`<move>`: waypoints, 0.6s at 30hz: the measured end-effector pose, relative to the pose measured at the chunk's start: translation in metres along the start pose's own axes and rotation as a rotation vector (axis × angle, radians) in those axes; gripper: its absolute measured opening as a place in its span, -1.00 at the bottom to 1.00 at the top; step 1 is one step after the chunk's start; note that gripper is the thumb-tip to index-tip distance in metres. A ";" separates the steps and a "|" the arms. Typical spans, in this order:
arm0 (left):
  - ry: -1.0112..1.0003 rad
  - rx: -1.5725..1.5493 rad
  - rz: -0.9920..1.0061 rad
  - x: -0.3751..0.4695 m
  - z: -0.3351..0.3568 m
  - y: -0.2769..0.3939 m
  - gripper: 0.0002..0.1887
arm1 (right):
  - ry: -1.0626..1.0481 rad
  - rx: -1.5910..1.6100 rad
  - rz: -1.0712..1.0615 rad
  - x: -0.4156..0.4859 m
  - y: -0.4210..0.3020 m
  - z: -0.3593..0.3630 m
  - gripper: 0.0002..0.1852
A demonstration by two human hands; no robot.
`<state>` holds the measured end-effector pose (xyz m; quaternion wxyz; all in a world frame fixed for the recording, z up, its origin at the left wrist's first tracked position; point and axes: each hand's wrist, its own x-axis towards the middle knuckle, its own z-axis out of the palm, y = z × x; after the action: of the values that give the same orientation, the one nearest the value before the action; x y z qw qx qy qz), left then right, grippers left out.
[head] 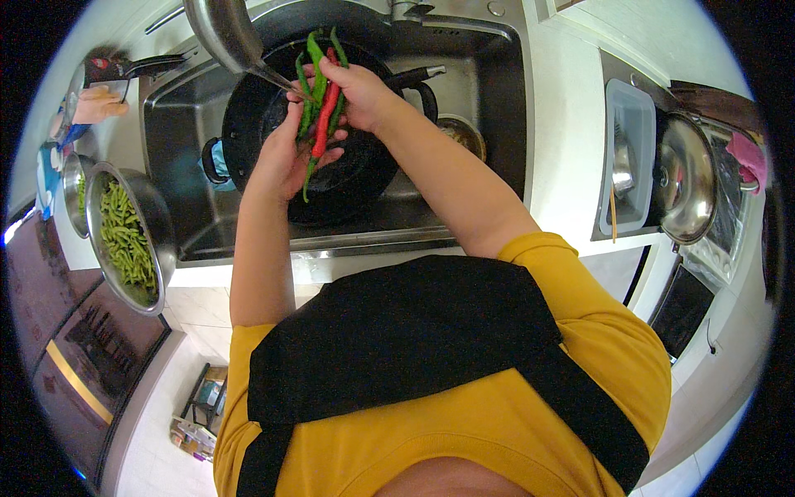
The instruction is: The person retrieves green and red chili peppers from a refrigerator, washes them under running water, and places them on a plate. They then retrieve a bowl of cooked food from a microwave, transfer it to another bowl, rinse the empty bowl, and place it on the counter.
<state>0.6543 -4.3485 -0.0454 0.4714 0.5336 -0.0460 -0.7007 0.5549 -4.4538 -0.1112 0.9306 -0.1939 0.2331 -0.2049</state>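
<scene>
Both hands hold a small bundle of long chili peppers, green ones (318, 68) and red ones (323, 127), over a black wok (335, 192) in the sink. My left hand (284, 149) supports them from below, palm up, with its fingertips partly hidden under the peppers. My right hand (357, 93) grips the bundle from the other side, thumb across a green pepper. Above them the curved metal faucet (227, 37) reaches down, and a thin stream of water (282, 82) seems to fall onto the peppers.
A metal bowl of cut green vegetables (127, 239) stands at the counter's left edge, beside a smaller bowl (76, 192). In the sink (503, 124), right of the wok, lie a black-handled pan (413, 76) and a round metal item (463, 133). Farther right are a grey plastic basin (646, 155) and a metal lid (689, 180).
</scene>
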 end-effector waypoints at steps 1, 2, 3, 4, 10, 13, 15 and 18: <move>-0.005 0.011 0.012 -0.001 -0.001 -0.001 -0.58 | -0.014 0.024 -0.006 -0.001 -0.001 0.000 -0.55; -0.011 0.022 0.025 -0.002 -0.003 -0.003 -0.58 | -0.027 0.049 -0.013 -0.002 -0.003 -0.001 -0.55; -0.015 0.031 0.037 -0.002 -0.006 -0.005 -0.58 | -0.041 0.072 -0.017 -0.004 -0.005 0.001 -0.55; 0.005 0.038 0.075 0.000 -0.009 -0.007 -0.59 | -0.062 0.105 -0.006 -0.002 -0.004 -0.001 -0.56; 0.254 0.697 0.455 0.020 -0.026 -0.019 -0.68 | -0.133 0.229 0.004 -0.001 0.002 0.004 -0.54; 0.282 0.704 0.403 0.016 -0.023 -0.017 -0.69 | -0.200 0.344 0.043 0.001 0.003 0.003 -0.50; 0.263 0.580 0.307 0.015 -0.026 -0.019 -0.68 | -0.208 0.303 0.034 0.005 0.005 -0.001 -0.49; 0.170 0.301 0.233 0.005 -0.017 -0.012 -0.67 | -0.188 0.263 0.040 0.003 0.004 -0.003 -0.48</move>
<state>0.6607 -4.3379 -0.0628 0.4663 0.6462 -0.1720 -0.5791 0.5566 -4.4527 -0.1161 0.9696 -0.0838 0.1198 -0.1960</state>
